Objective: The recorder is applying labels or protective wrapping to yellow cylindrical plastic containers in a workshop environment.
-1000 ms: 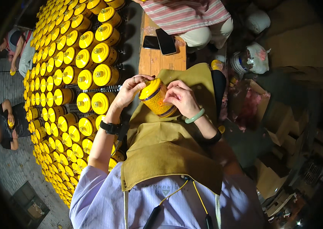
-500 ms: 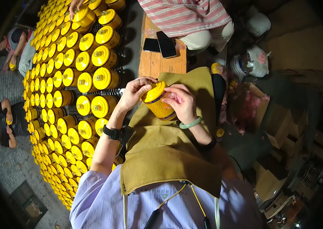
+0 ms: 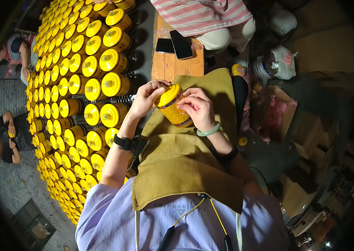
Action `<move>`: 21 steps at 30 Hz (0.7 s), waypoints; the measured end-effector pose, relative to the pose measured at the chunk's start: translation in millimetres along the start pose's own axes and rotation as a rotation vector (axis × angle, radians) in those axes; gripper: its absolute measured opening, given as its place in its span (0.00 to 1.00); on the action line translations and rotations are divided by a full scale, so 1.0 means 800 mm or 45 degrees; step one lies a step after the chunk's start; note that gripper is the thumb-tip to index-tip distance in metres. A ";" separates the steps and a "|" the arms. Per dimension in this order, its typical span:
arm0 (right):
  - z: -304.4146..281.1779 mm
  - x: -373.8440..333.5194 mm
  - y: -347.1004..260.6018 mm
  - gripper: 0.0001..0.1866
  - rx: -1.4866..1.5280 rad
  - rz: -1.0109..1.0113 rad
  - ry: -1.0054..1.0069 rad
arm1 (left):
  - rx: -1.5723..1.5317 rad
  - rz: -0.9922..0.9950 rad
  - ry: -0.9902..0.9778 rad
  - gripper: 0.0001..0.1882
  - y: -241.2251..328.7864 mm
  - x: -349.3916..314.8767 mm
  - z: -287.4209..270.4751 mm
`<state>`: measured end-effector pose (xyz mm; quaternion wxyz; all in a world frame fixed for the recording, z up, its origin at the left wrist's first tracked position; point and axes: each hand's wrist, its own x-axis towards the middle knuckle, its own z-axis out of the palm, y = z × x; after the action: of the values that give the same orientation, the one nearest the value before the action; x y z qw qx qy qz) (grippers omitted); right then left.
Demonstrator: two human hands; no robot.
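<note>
A yellow jar with a wide yellow lid and a dark blue band rests tilted over my lap, on my olive apron. My left hand grips it by the left edge of the lid, fingers curled over the top. At its right side, my right hand is closed, with thumb and fingertips pinched together close to the band. What is between those fingertips, if anything, is too small to make out. A green bangle circles my right wrist.
Rows of yellow-lidded jars fill a rack on my left. Ahead, two phones lie on a wooden bench beside a seated person in a striped garment. On my right stand a carton holding pink film and a white bucket.
My right hand's fingers have drawn closer together beside the jar, and the jar has shifted slightly. At the far end of the rack, another person's hand has lowered or moved off a raised jar.
</note>
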<state>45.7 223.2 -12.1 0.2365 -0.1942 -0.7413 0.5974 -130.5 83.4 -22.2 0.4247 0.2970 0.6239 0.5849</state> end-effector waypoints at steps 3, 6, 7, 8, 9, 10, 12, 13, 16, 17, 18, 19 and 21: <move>-0.003 0.002 0.001 0.15 -0.151 -0.215 -0.070 | -0.002 0.101 0.010 0.09 -0.001 0.001 0.001; -0.006 0.007 0.002 0.14 -0.023 -0.010 -0.008 | 0.009 0.049 0.033 0.08 -0.002 0.002 0.000; -0.007 0.008 0.002 0.14 -0.022 -0.004 -0.009 | 0.013 0.035 0.029 0.08 -0.002 0.003 0.000; -0.009 0.011 0.003 0.13 -0.150 -0.108 -0.025 | 0.036 0.051 0.030 0.08 -0.003 0.003 0.000; -0.010 0.013 0.003 0.13 -0.278 -0.210 -0.039 | 0.058 0.070 0.024 0.08 -0.003 0.004 -0.001; -0.012 0.014 0.003 0.09 -0.324 -0.232 -0.094 | 0.105 0.085 0.031 0.09 -0.003 0.004 -0.001; -0.015 0.016 0.003 0.09 -0.303 -0.259 -0.093 | 0.085 0.056 0.057 0.10 -0.003 0.005 -0.001; -0.016 0.017 0.002 0.08 -0.291 -0.264 -0.098 | 0.073 0.025 0.080 0.10 -0.003 0.005 -0.001; -0.012 0.021 -0.004 0.03 -0.088 -0.095 -0.142 | 0.070 0.007 0.152 0.11 -0.004 0.006 0.003; -0.012 0.021 -0.008 0.02 -0.008 0.084 -0.180 | 0.053 -0.009 0.195 0.11 -0.005 0.005 0.005; -0.009 0.026 -0.011 0.04 -0.013 0.035 -0.139 | 0.049 -0.004 0.194 0.11 -0.006 0.004 0.006; -0.010 0.029 -0.015 0.04 -0.013 0.036 -0.139 | 0.089 -0.062 0.246 0.12 -0.006 0.003 0.006; -0.014 0.036 -0.024 0.02 -0.081 0.179 -0.193 | 0.131 -0.115 0.299 0.13 -0.008 0.001 0.004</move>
<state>28.8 245.0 11.7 0.1311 -0.2073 -0.7602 0.6016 -127.2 84.9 -28.7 0.3589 0.2195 0.7112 0.5632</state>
